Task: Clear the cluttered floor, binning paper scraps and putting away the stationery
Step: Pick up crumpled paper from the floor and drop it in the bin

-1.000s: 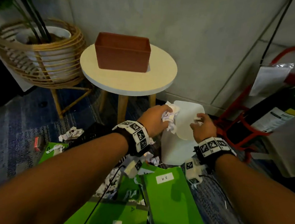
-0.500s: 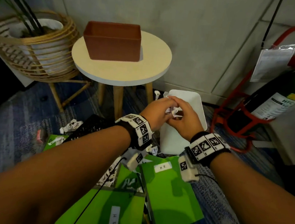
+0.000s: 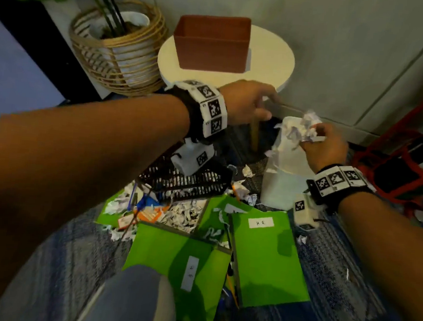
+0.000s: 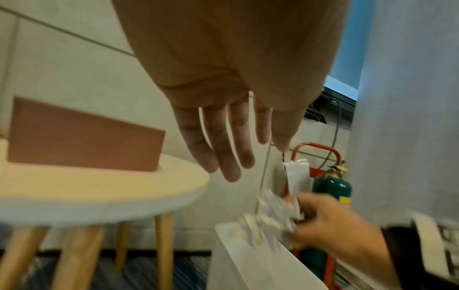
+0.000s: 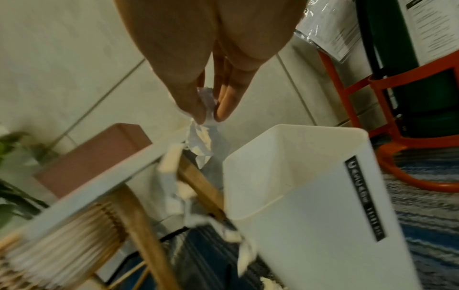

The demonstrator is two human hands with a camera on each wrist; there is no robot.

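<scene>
My right hand (image 3: 318,141) pinches a bunch of crumpled paper scraps (image 3: 305,128) over the open top of the white bin (image 3: 283,183). In the right wrist view the fingertips (image 5: 223,109) squeeze the scraps (image 5: 201,137), and loose pieces fall beside the bin (image 5: 310,196). My left hand (image 3: 247,103) hovers empty in front of the round table (image 3: 271,61), its fingers (image 4: 223,149) spread straight. More scraps (image 3: 181,213), green folders (image 3: 265,261) and a black mesh tray (image 3: 186,178) lie on the carpet below.
A brown box (image 3: 212,44) stands on the round white table. A wicker planter (image 3: 115,49) is at the left, a red stand with a green extinguisher (image 4: 331,192) at the right. The wall is close behind the bin. My knee (image 3: 133,301) is at the bottom.
The two hands met over the bin, and the scraps passed from the left hand to the right. The left hand has since drawn away leftward, empty, and the view has tilted down.
</scene>
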